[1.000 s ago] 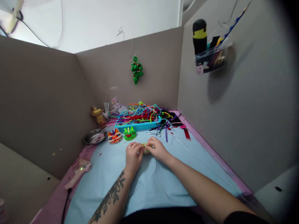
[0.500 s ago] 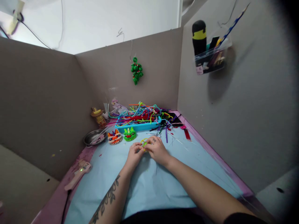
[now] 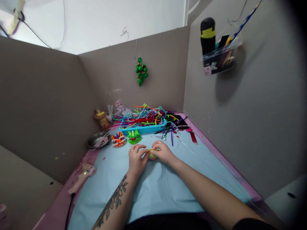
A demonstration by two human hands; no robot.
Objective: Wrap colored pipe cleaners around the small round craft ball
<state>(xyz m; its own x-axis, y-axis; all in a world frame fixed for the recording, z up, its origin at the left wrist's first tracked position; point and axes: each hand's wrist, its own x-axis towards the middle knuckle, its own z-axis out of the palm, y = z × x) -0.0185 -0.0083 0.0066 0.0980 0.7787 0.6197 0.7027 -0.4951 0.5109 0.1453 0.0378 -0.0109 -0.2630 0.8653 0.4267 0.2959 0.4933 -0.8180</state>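
Note:
Low over the blue cloth, a small yellow-green pipe-cleaner piece (image 3: 153,155) with some pink on it sits between my hands. My left hand (image 3: 138,159) pinches its left side between thumb and fingertips. From the other side, my right hand (image 3: 165,153) grips it with bent fingers. The fingers cover much of the piece, so its full shape is hidden. Beyond my left hand rest a green animal-head figure (image 3: 134,137) and an orange-and-cream one (image 3: 118,140). Scissors (image 3: 159,137) lie just past my right hand.
A blue tray (image 3: 144,130) heaped with coloured pipe cleaners stands at the back. At the left are a metal bowl (image 3: 92,145) and a pink glue gun (image 3: 82,180) with a lit green light. Grey panels (image 3: 163,64) enclose the table. A clear holder (image 3: 219,62) hangs at the right.
Both hands have turned around the piece, and the left fingers are lifted and more spread out. More of the piece's yellow-green and pink underside shows. The view has shifted slightly.

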